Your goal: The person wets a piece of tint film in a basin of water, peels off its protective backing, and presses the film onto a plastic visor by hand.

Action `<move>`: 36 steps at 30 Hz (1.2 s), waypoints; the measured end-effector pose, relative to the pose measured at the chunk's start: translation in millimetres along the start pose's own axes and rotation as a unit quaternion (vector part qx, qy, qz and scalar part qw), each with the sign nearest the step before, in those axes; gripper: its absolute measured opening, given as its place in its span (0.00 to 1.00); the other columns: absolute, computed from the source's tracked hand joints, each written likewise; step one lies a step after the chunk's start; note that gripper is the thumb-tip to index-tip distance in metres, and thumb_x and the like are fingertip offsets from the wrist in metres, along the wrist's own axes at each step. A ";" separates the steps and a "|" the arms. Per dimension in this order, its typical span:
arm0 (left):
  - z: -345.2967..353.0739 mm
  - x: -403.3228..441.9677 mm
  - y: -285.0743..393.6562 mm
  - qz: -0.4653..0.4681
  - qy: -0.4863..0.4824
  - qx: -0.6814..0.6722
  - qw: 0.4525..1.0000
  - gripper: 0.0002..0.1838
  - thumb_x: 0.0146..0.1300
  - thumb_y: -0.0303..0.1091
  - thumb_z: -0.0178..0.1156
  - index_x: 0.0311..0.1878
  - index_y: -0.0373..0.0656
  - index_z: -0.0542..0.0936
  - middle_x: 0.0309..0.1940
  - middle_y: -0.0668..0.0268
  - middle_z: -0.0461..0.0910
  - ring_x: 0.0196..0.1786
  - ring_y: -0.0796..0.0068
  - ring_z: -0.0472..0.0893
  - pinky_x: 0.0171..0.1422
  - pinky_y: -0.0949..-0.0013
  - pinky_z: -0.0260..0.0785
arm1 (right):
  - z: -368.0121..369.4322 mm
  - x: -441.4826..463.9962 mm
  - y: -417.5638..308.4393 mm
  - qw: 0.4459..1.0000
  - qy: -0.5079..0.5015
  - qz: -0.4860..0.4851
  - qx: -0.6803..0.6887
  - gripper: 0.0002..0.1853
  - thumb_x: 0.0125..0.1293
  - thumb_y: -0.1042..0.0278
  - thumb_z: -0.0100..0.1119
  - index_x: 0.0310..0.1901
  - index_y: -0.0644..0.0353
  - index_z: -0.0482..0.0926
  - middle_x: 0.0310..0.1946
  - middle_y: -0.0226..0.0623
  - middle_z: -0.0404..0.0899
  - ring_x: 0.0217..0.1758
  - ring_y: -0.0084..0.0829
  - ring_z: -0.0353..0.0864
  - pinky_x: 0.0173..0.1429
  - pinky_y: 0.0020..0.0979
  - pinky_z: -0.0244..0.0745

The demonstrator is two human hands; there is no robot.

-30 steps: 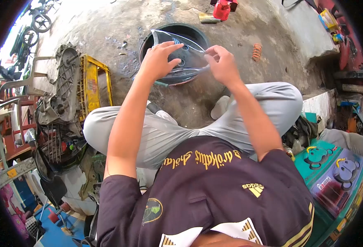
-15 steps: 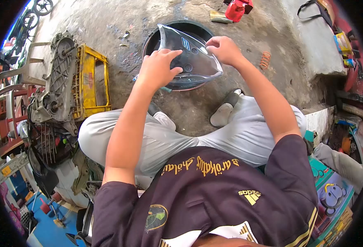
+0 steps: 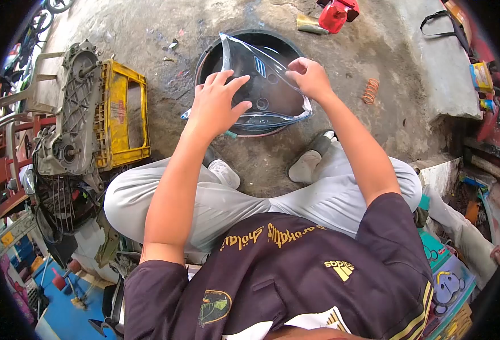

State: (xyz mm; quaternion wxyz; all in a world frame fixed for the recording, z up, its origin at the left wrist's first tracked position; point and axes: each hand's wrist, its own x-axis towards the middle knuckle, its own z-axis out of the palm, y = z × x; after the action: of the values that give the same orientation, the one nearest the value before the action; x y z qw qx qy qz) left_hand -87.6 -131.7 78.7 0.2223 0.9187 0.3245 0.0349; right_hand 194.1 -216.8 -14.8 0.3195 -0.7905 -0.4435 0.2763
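A clear, curved plastic lens cover (image 3: 281, 93) with pointed corners and small blue-and-white stripes lies tilted over a round black basin (image 3: 284, 41). It looks like a headlight lens. My left hand (image 3: 213, 107) is over the cover's left part, fingers spread and thumb out. At the upper right edge of the cover is my right hand (image 3: 313, 79), its fingers bent and its thumb and forefinger at the rim. The fingertips' exact contact is hard to see. Dark liquid seems to show in the basin beneath the clear plastic.
An engine casing (image 3: 80, 107) leans by a yellow crate (image 3: 126, 116) on the left. An orange coil spring (image 3: 370, 90) lies on the concrete floor to the right. Beyond the basin are a red object (image 3: 336, 16) and a metal tube (image 3: 311, 24). A concrete ledge (image 3: 440, 73) stands right.
The whole view has shifted slightly. The right-hand corner of the cover has swung a little lower and to the right, and my right hand has moved slightly with it. My left fingers remain spread.
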 end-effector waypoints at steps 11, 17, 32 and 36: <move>5.1 5.4 -0.8 0.028 0.040 -0.005 0.999 0.32 0.65 0.47 0.75 0.72 0.58 0.81 0.75 0.52 0.74 0.79 0.51 0.70 0.77 0.42 0.65 | 6.1 -5.2 -5.3 0.999 0.031 -0.030 -0.019 0.17 0.71 0.53 0.69 0.46 0.59 0.92 0.41 0.43 0.92 0.43 0.38 0.91 0.51 0.38 0.82; 3.6 5.1 -1.2 0.024 0.046 -0.009 0.999 0.32 0.65 0.47 0.75 0.72 0.58 0.81 0.75 0.53 0.75 0.79 0.50 0.70 0.77 0.41 0.64 | 12.2 3.4 13.3 0.994 0.004 0.046 0.095 0.17 0.73 0.53 0.67 0.49 0.60 0.90 0.43 0.44 0.91 0.44 0.37 0.89 0.53 0.37 0.81; 1.4 6.1 0.9 0.015 0.029 -0.011 0.999 0.31 0.67 0.48 0.74 0.73 0.60 0.81 0.77 0.56 0.74 0.81 0.52 0.69 0.79 0.41 0.64 | 4.3 -4.6 4.4 1.000 0.026 0.001 0.004 0.17 0.72 0.57 0.68 0.56 0.58 0.88 0.47 0.41 0.90 0.48 0.34 0.88 0.59 0.37 0.82; 0.5 5.9 1.1 0.024 0.037 -0.020 0.999 0.31 0.67 0.48 0.73 0.74 0.60 0.80 0.77 0.55 0.74 0.81 0.51 0.69 0.80 0.40 0.63 | -2.0 -8.8 -3.7 0.999 0.027 -0.012 -0.016 0.18 0.72 0.57 0.68 0.57 0.58 0.88 0.48 0.41 0.89 0.49 0.34 0.88 0.60 0.37 0.82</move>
State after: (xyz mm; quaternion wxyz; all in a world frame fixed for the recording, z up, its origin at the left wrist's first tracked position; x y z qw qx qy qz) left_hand -82.2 -129.1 78.3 0.2275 0.9196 0.3100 0.0803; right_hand 189.6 -223.5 -9.5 0.3218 -0.7973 -0.4487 0.2437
